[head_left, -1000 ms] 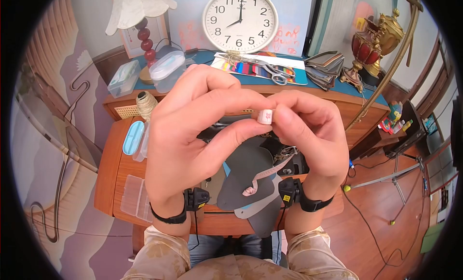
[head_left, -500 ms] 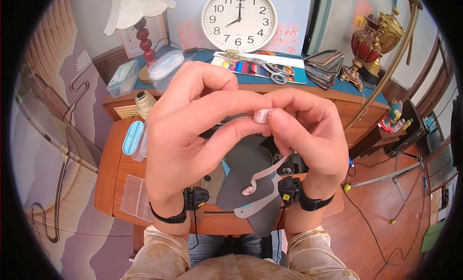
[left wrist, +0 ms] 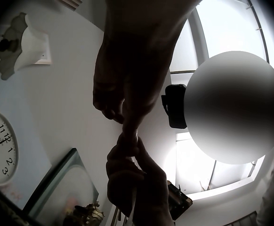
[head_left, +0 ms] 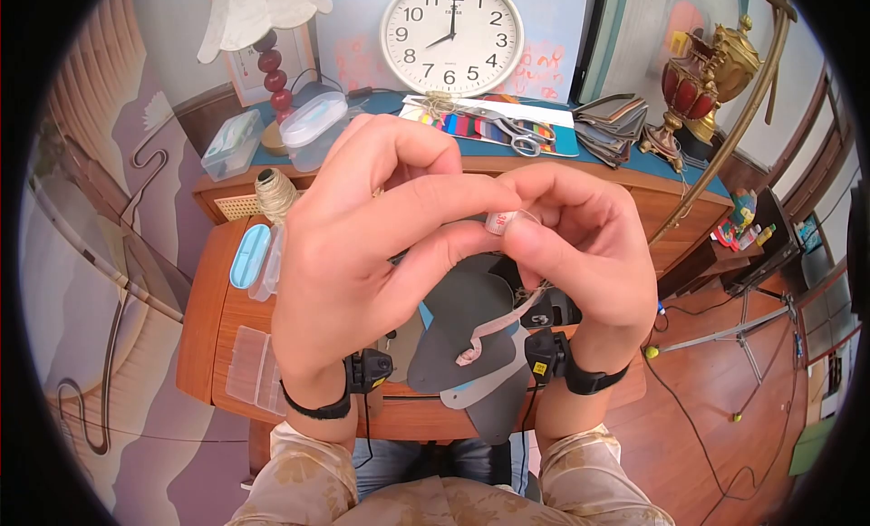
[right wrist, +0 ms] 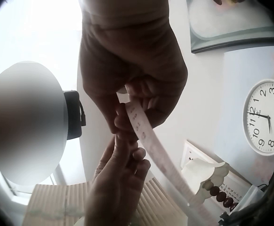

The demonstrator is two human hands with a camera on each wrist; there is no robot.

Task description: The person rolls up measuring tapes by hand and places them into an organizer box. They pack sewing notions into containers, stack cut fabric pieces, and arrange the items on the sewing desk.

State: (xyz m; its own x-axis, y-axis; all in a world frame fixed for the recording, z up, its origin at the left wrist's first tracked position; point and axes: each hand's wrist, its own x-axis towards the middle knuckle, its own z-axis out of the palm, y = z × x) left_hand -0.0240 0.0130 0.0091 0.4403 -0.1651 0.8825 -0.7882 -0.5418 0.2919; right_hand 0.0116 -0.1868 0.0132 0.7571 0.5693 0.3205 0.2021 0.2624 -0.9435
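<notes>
The hanging tail has shortened; both hands' fingers (head_left: 426,195) pinch the rolled measuring tape (head_left: 499,221).

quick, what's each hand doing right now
Left hand: pinching the rolled tape measure.
Right hand: fingers curled round the same tape measure roll.

The rolled tape measure (head_left: 499,221) was mostly buried between the fingers (head_left: 535,241), only its end showing. The left hand (left wrist: 123,94) was just a dark silhouette in its wrist view. The tape's tail ran off the right wrist picture's lower edge. Both hands blocked much of the surface (head_left: 204,327).
</notes>
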